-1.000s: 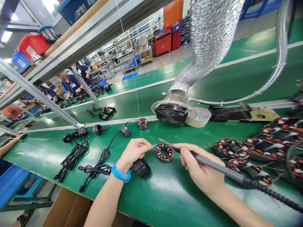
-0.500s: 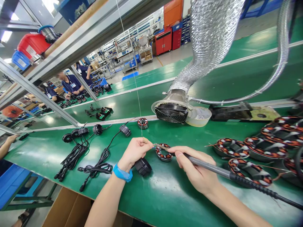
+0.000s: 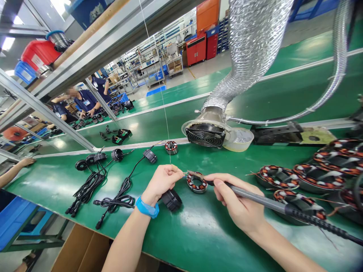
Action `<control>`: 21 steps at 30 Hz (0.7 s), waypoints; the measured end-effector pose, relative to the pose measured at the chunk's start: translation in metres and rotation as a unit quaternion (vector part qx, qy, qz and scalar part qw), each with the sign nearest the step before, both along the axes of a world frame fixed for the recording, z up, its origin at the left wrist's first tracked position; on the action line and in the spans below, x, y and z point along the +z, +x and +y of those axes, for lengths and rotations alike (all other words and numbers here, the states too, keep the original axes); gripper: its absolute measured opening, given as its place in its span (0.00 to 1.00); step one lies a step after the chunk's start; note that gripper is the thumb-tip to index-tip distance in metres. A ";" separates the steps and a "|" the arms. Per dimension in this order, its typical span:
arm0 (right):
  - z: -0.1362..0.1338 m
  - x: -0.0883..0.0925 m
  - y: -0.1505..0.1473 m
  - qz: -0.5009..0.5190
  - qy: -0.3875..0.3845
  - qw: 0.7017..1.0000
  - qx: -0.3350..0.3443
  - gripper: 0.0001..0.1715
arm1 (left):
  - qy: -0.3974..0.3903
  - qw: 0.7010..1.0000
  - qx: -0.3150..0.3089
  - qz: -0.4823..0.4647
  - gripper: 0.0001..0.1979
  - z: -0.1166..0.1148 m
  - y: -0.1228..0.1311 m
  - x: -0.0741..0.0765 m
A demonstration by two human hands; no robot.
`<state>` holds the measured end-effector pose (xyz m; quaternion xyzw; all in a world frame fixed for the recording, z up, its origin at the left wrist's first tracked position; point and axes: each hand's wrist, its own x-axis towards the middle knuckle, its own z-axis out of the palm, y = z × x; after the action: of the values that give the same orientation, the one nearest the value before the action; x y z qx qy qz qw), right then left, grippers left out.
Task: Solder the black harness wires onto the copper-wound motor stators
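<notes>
My left hand (image 3: 162, 185) pinches a thin solder wire (image 3: 169, 153), which rises out of view, and its fingertips sit just left of a copper-wound motor stator ring (image 3: 196, 182) lying on the green bench. My right hand (image 3: 235, 198) grips a grey-handled soldering iron (image 3: 262, 197) like a pen. The iron's tip is over the stator's left rim, close to the solder end. A black ring-shaped cable sensor (image 3: 171, 200) lies under my left wrist, which wears a blue band (image 3: 146, 207).
Wound stators (image 3: 299, 204) crowd the bench at right. Coiled black cables (image 3: 85, 192) with sensors lie at left. A fume-extractor fan (image 3: 204, 136) on a silver duct (image 3: 252, 49) stands behind. A co-worker's forearm (image 3: 19, 168) reaches in at far left.
The soldering iron's tip has dropped from above the stator to its left rim, and my right hand has moved closer. My left hand stays nearly still. The co-worker's hand has shifted.
</notes>
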<state>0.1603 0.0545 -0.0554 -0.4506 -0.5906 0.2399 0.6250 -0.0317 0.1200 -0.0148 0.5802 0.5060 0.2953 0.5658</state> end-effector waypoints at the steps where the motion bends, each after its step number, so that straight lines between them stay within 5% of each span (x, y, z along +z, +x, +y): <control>1: 0.000 -0.001 0.000 0.000 0.007 1.000 0.000 0.12 | 0.000 1.000 0.001 0.000 0.15 0.000 0.000 0.000; 21: -0.001 0.002 -0.001 -0.013 -0.005 1.000 0.010 0.13 | 0.001 1.000 0.007 -0.001 0.12 0.001 -0.001 -0.003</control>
<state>0.1592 0.0531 -0.0535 -0.4511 -0.6015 0.2433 0.6128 -0.0328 0.1208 -0.0182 0.5764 0.5092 0.3006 0.5640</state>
